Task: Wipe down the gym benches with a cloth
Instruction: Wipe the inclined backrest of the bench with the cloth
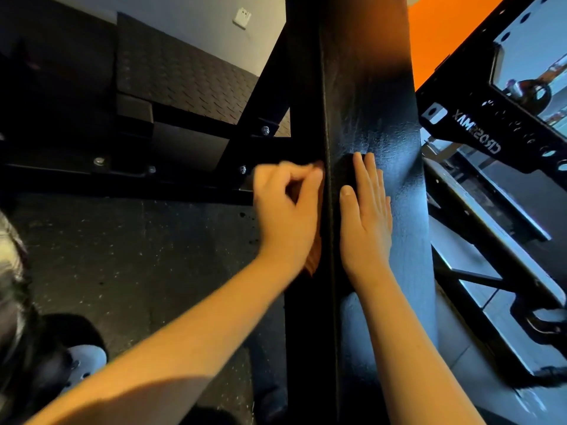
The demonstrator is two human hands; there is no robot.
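Left hand (285, 210): fingers curled round brownish cloth (313, 256), at surface's (383, 102) side edge.
Right hand (365, 216): fingers straight, flat on surface, empty.
Risk: hasty, blurred stroke may skip the seam.

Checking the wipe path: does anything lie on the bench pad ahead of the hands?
Nothing visible does. The bench pad looks bare beyond the right hand, which lies flat on it. The left hand, fingers curled, holds a brownish cloth against the pad's left side.
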